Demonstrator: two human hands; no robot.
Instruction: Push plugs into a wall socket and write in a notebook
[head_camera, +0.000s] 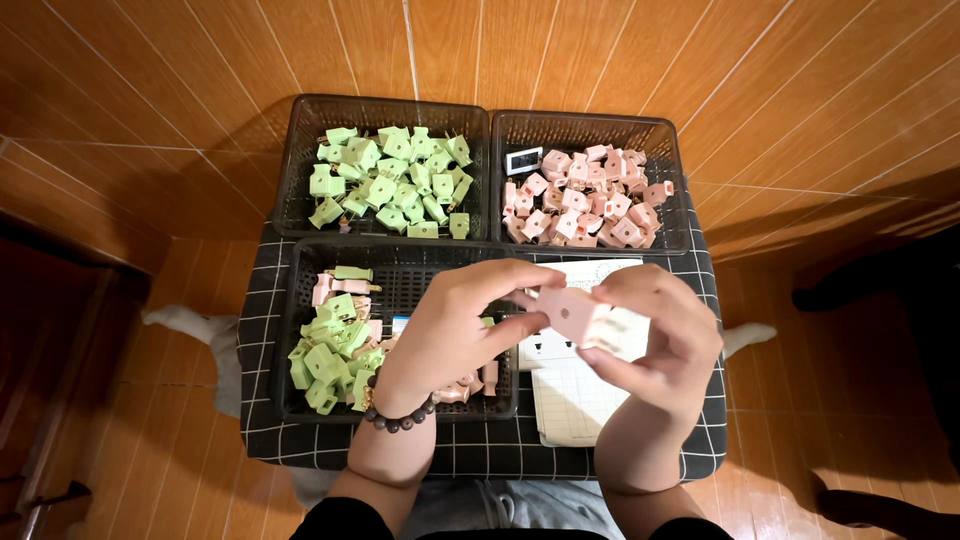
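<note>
Both of my hands meet over the small table and hold one pink plastic plug piece (568, 310) between their fingertips. My left hand (455, 330), with a dark bead bracelet on its wrist, pinches the piece from the left. My right hand (660, 335) grips it from the right and below. Under my left hand stands a black mesh basket (400, 270) holding mixed green and pink plug pieces (330, 350).
Two more black baskets stand at the back: one with several green pieces (390, 180), one with several pink pieces (585, 200). A checked dark cloth (480, 445) covers the table. White paper sheets (575, 395) lie under my right hand. Wooden floor surrounds everything.
</note>
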